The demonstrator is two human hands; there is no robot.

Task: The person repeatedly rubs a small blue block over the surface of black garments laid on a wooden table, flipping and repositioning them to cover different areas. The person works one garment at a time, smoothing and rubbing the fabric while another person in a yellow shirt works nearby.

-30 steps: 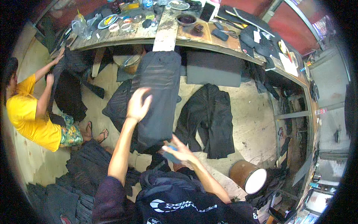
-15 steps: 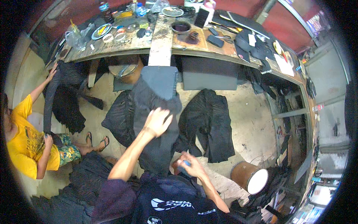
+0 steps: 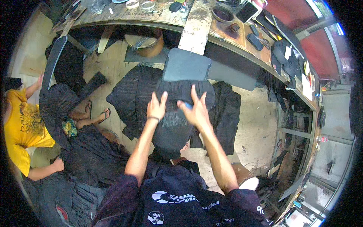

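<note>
A black garment (image 3: 176, 136) with a gathered elastic waist is pulled over a dark grey board (image 3: 187, 65), whose bare end shows beyond the waistband. Faint pale marks run across the cloth. My left hand (image 3: 157, 109) lies on the garment's left side with fingers spread and nothing in it. Close to the waistband, my right hand (image 3: 197, 113) rests on the right side, index and other fingers stretched out. A small blue thing (image 3: 188, 106) is held at its thumb and palm; its kind is mostly hidden.
Beyond the board stands a long worktable (image 3: 151, 17) with a dark bowl (image 3: 223, 14) on it. More black garments (image 3: 227, 117) hang or lie alongside, and others are heaped at the lower left. A person in a yellow shirt (image 3: 28, 125) sits at left. A brown drum (image 3: 242, 174) stands at right.
My right hand has come up from the garment's near end to its waist side. My left hand has moved slightly up and left on the cloth. The waistband now lies straighter; the view has shifted.
</note>
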